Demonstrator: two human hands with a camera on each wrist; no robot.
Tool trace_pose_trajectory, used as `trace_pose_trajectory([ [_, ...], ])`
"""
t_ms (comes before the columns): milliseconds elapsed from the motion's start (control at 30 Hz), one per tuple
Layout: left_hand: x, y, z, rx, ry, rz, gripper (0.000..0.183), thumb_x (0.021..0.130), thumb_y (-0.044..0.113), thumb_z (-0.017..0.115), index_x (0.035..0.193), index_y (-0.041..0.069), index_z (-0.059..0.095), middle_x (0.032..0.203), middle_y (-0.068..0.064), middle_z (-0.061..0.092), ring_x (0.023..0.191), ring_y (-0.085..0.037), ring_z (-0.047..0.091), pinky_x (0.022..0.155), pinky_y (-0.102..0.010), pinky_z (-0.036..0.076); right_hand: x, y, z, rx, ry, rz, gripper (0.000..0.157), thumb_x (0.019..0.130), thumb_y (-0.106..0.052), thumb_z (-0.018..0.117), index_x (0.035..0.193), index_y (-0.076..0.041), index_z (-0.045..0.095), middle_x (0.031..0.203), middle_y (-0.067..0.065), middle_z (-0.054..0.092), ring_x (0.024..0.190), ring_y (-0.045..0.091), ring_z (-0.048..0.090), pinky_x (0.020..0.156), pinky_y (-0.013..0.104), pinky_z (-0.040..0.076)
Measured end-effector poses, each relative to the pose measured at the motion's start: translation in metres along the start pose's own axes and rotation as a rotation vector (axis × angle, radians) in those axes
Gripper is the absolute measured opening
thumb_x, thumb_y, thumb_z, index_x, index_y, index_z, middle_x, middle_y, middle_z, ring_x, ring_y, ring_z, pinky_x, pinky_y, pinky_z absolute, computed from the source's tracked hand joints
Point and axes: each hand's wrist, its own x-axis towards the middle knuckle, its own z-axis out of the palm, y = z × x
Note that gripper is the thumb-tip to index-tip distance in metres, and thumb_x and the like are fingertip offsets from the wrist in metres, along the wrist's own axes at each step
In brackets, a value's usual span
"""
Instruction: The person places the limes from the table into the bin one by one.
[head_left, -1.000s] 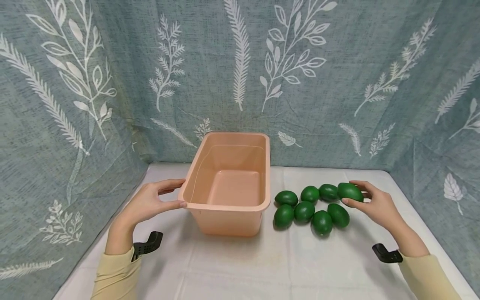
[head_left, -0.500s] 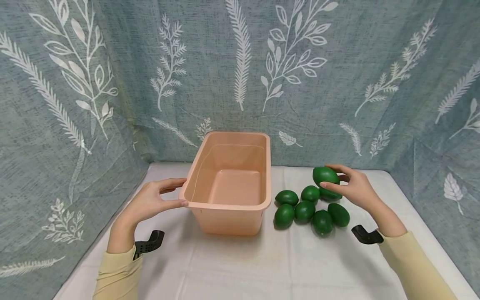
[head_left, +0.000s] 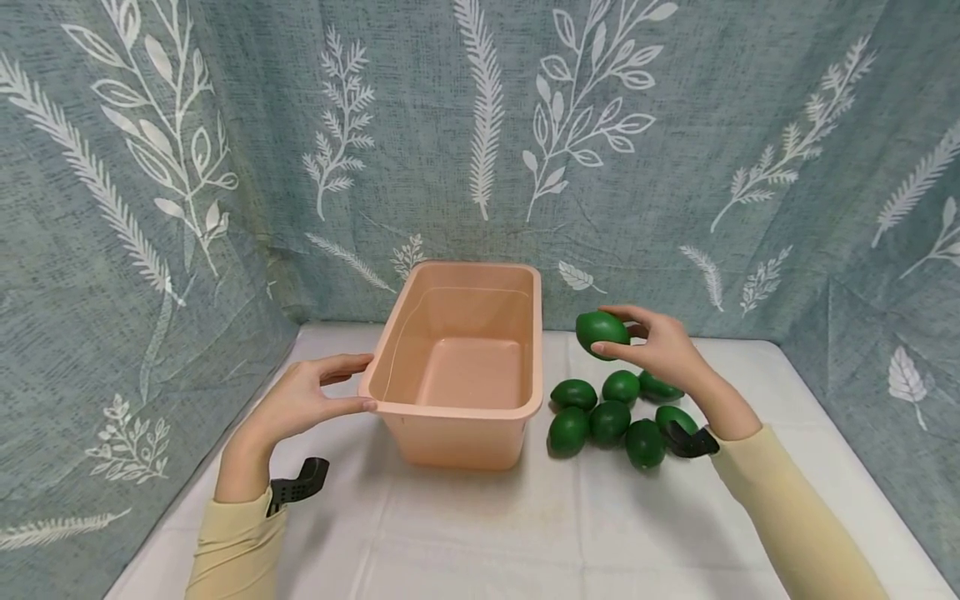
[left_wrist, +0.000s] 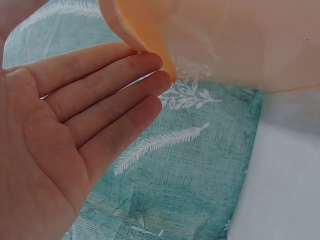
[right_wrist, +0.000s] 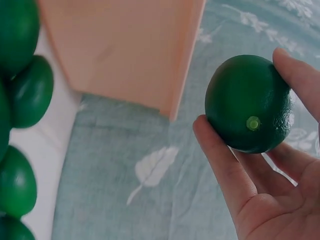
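A peach plastic bin (head_left: 457, 440) stands on the white table with nothing inside it. My left hand (head_left: 307, 398) touches the bin's near left corner, thumb tip at the rim. In the left wrist view, the fingers (left_wrist: 115, 95) of that hand lie nearly straight, their tips at the bin's rim. My right hand (head_left: 654, 343) holds a dark green lime (head_left: 602, 335) between thumb and fingers, raised above the table, right of the bin. The right wrist view shows the lime's pale stem end. Several other limes (head_left: 609, 423) lie in a cluster below the right hand.
The white cloth-covered table (head_left: 480, 533) extends in front of the bin. A blue-green curtain (head_left: 420, 125) with white leaf prints hangs behind and at both sides. Each wrist wears a black camera mount (head_left: 303, 483).
My right hand has lifted the lime off the right end of the cluster and carried it left and up, toward the bin. The left hand stays at the bin's corner.
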Motion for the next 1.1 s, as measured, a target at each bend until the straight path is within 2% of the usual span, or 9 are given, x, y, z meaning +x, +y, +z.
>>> trace_pose_trajectory([
  [500, 0.001, -0.001, -0.002, -0.002, -0.001, 0.013, 0.066, 0.078, 0.042, 0.076, 0.135, 0.017, 0.055, 0.135, -0.006, 0.056, 0.123, -0.034, 0.052, 0.100, -0.051, 0.047, 0.034, -0.045, 0.027, 0.066, -0.053, -0.049, 0.068, 0.078, -0.055, 0.071, 0.136, -0.026, 0.051, 0.129, 0.002, 0.055, 0.112, 0.026, 0.059, 0.083, 0.039, 0.056],
  [800, 0.000, -0.002, -0.002, -0.008, -0.005, 0.014, 0.067, 0.078, 0.042, 0.076, 0.135, 0.015, 0.054, 0.135, -0.008, 0.056, 0.123, -0.036, 0.051, 0.100, -0.051, 0.047, 0.053, -0.073, 0.040, 0.113, -0.084, -0.001, 0.067, 0.077, -0.054, 0.072, 0.134, -0.025, 0.053, 0.124, 0.000, 0.058, 0.110, 0.022, 0.061, 0.084, 0.038, 0.057],
  [967, 0.001, 0.000, -0.002, -0.017, -0.008, 0.013, 0.067, 0.078, 0.042, 0.076, 0.135, 0.015, 0.054, 0.136, -0.008, 0.055, 0.124, -0.036, 0.051, 0.101, -0.051, 0.046, 0.063, -0.085, 0.048, 0.136, -0.108, 0.034, 0.063, 0.078, -0.049, 0.074, 0.132, -0.022, 0.056, 0.119, 0.002, 0.059, 0.107, 0.021, 0.060, 0.081, 0.035, 0.058],
  [1100, 0.001, 0.000, -0.002, -0.015, -0.008, 0.018, 0.065, 0.079, 0.041, 0.076, 0.135, 0.015, 0.054, 0.135, -0.009, 0.055, 0.124, -0.036, 0.050, 0.101, -0.052, 0.046, 0.070, -0.094, 0.055, 0.167, -0.144, 0.064, 0.061, 0.079, -0.045, 0.075, 0.131, -0.020, 0.057, 0.121, 0.004, 0.058, 0.102, 0.021, 0.061, 0.084, 0.036, 0.058],
])
